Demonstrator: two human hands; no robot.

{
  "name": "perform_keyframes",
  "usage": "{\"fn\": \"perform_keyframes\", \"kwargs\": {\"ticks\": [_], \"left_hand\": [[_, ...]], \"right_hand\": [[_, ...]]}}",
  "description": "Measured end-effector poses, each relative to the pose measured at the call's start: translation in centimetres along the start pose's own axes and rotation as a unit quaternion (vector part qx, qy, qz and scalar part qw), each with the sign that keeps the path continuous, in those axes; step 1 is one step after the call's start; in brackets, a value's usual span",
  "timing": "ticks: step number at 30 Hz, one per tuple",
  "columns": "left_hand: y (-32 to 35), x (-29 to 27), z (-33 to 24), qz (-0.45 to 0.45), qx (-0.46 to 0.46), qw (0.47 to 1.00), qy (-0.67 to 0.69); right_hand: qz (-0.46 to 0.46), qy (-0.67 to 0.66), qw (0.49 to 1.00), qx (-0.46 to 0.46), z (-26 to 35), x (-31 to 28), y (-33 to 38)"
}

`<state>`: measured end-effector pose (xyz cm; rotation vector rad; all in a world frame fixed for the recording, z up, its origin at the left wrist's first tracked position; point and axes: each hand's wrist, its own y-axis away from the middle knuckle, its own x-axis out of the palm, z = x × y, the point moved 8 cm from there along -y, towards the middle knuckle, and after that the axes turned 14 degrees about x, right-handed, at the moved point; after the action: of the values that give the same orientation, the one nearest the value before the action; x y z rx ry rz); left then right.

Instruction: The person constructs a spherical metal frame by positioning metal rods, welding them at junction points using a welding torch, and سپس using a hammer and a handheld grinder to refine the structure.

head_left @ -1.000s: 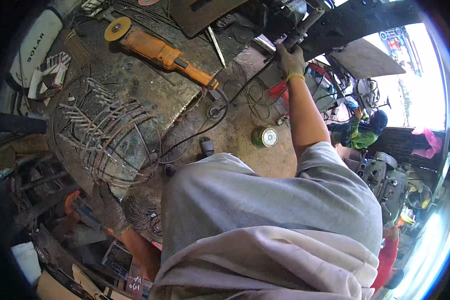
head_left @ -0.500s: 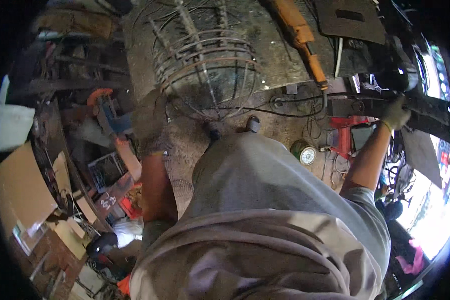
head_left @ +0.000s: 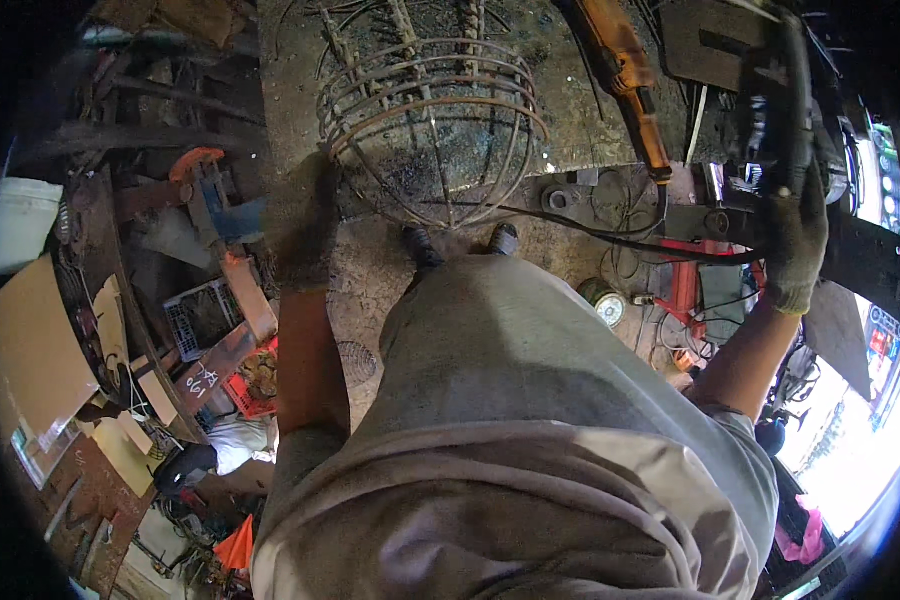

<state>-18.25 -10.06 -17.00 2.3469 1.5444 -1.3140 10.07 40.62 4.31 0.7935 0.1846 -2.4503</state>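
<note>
Open cage of rusty, bent steel rods and ribbed bars (head_left: pixel 450 101) on grimy, flat worktop (head_left: pixel 580 140); rounded end overhangs near edge, bars run lengthwise away from the person. Left gloved hand (head_left: pixel 305 225), dark, is the nearer one, just beside cage's left side by worktop's near-left corner; can't tell how its fingers stand. Right hand (head_left: pixel 798 240), greyish knit glove, wraps a dark, slim handle (head_left: pixel 797 110), pointing away, well right of cage.

Dim light, white glare lower right, dark fisheye rim, shadowed left hand (head_left: pixel 305 220)
</note>
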Motion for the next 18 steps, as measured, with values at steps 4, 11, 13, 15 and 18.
{"fn": "perform_keyframes", "kwargs": {"ticks": [4,11,13,15,18], "left_hand": [[-2.0,-0.6,-3.4,0.091,-0.068,0.988,-0.107],[-1.6,-0.5,-4.5,0.044,0.116,0.958,-0.258],[-1.4,-0.4,-4.3,0.054,0.107,0.949,-0.292],[-2.0,-0.5,-5.6,0.066,0.145,0.923,-0.351],[-1.4,-0.5,-5.5,0.041,0.189,0.906,-0.377]], "right_hand": [[0.092,0.057,0.994,0.002,2.5,3.4,1.4],[0.128,0.113,0.985,0.014,5.1,7.7,3.0],[0.134,0.106,0.985,-0.010,5.2,8.8,3.1],[0.135,0.103,0.984,-0.046,5.1,9.5,3.3],[0.136,0.133,0.977,-0.091,5.7,10.5,3.7]]}}
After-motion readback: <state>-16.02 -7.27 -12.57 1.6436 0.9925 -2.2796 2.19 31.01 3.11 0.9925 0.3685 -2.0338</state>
